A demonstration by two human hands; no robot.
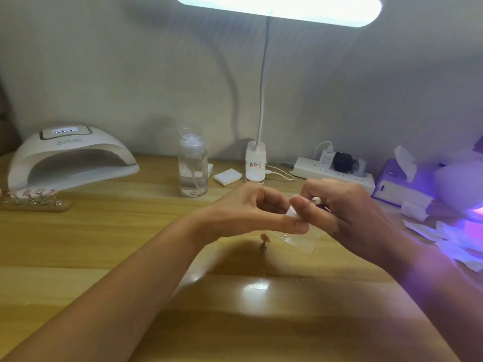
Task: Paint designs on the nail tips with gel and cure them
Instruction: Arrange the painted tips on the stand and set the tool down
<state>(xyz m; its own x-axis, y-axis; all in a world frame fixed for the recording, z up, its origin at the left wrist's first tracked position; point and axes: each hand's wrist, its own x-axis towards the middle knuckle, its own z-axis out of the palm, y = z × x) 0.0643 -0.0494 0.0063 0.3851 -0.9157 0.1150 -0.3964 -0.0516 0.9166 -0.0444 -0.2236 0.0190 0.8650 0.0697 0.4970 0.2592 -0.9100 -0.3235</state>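
My left hand point(251, 212) & right hand point(350, 212) were together above the table point(104, 257), fingers curled. The left pinched a small white piece point(290, 212), the right held a thin white stick point(317, 200). Both were too blurred to be sure, prob. gel pot & brush.

One tip point(263, 237) stood on its pin just under my hands, not touched. The tip row point(31, 195) was far left, in front of the big lamp point(70, 158).

Risks, as I judged them:
- The tip was so close below that a low wrist could knock it over or smear it.
- A gel drop could fall on it or on the table.
- The purple lamp point(478, 210) at the right shone on my right arm. Its light could harden gel on the brush or in an open pot too early.
- The bottle point(193, 176) stood near, so a wide move could tip it.

Writing: "SUN" on the big lamp, and the rest under it was too small. Its display was lit but the digits were not readable. The labels on the clip lamp point(255, 163) & charger point(326, 158) were also unreadable.
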